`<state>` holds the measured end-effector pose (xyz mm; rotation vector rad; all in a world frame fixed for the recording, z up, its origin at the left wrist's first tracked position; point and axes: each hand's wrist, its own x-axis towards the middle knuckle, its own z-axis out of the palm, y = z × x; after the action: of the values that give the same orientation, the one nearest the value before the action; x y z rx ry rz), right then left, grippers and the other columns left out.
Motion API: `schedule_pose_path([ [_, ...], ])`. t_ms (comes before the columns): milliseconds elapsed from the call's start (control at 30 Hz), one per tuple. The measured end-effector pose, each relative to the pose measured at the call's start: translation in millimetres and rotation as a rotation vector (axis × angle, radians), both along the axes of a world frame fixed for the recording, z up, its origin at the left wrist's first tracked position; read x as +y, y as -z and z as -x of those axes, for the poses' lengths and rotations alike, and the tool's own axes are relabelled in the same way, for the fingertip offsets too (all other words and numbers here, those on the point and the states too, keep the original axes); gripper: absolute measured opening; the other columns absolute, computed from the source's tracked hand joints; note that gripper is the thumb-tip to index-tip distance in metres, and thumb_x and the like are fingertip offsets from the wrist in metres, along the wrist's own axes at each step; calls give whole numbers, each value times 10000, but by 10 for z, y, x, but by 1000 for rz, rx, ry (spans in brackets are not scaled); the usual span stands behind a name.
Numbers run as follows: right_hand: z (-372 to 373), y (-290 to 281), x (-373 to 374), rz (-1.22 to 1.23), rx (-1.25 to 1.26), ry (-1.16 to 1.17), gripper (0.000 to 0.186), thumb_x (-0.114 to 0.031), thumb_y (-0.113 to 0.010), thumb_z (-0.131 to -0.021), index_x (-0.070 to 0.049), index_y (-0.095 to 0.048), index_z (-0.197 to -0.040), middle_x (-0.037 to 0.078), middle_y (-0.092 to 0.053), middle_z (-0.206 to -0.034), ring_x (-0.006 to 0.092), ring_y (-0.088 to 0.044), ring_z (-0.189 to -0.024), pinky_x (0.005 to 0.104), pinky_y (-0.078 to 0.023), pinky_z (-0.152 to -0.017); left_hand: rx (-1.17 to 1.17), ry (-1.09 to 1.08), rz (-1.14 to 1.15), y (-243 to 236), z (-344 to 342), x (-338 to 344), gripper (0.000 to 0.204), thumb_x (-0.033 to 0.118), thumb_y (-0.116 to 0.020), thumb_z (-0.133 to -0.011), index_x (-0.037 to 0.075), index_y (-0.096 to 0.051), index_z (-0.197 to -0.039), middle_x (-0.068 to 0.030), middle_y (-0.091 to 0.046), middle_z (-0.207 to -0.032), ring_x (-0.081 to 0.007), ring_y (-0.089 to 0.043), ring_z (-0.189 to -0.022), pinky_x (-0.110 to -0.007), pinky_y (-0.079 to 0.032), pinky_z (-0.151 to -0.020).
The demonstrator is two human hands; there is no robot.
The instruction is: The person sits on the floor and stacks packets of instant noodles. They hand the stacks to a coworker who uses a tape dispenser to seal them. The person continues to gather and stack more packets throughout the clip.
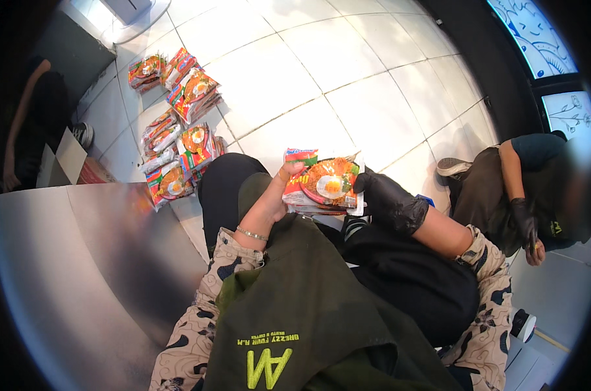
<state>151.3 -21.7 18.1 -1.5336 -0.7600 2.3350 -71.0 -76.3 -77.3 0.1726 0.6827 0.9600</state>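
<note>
A small stack of instant noodle packets (329, 180) is held over my lap between both hands. My bare left hand (285, 186) grips its left side, thumb on top and a bracelet at the wrist. On the right side my right hand (388, 202), in a black glove, is closed round the edge, its fingertips partly hidden. The top packet pictures noodles with a fried egg. Ahead to the left, several more piles of noodle packets (194, 94) lie on the floor, with another group of packets (170, 182) nearer to my left knee.
White floor tiles (289, 62) spread ahead. At the right another person (536, 189) sits with one gloved hand. Far left are a second person (28, 124) and an open cardboard box (67, 159). A shiny metal surface (67, 260) lies close on my left.
</note>
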Motion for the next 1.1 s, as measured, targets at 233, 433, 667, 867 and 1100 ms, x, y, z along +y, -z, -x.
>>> schedule_pose_path([
  [233, -48, 30, -2, -212, -180, -264, 534, -132, -565, -789, -63, -473, -1310, 106, -600, -1094, 214, -631, -891, 352, -549, -735, -59, 14, 11, 28, -1, -30, 680, 471, -622, -876, -10, -499, -1341, -176, -618, -1279, -277, -648, -1113, -417, -531, -969],
  [433, -33, -131, -17, -32, -99, -94, 485, -149, -545, -798, -12, -437, -1251, 141, -566, -1043, 226, -636, -874, 358, -579, -688, -45, 55, -23, -37, -40, 28, 678, 470, -622, -878, -8, -498, -1342, -176, -613, -1290, -267, -644, -1124, -416, -532, -968],
  [667, -118, -188, 3, 40, -113, -134, 468, -170, -558, -805, -27, -449, -1238, 137, -550, -1071, 225, -629, -891, 363, -578, -694, -19, 73, -10, 16, -88, 27, 678, 472, -610, -889, -5, -487, -1353, -176, -612, -1290, -270, -644, -1125, -415, -535, -963],
  [867, -139, -96, -25, 45, -98, -75, 436, -172, -565, -805, -41, -458, -1207, 147, -534, -1103, 245, -623, -937, 388, -578, -737, -15, 81, -4, -18, -81, 41, 680, 476, -614, -886, 0, -487, -1354, -178, -611, -1290, -274, -645, -1122, -418, -539, -960],
  [1100, -217, -68, -15, 56, -112, -69, 466, -175, -571, -807, -35, -459, -1237, 137, -566, -1068, 235, -635, -932, 380, -568, -711, 21, 81, 2, -58, -125, 69, 692, 485, -623, -874, 2, -493, -1353, -176, -609, -1295, -275, -646, -1122, -417, -538, -961],
])
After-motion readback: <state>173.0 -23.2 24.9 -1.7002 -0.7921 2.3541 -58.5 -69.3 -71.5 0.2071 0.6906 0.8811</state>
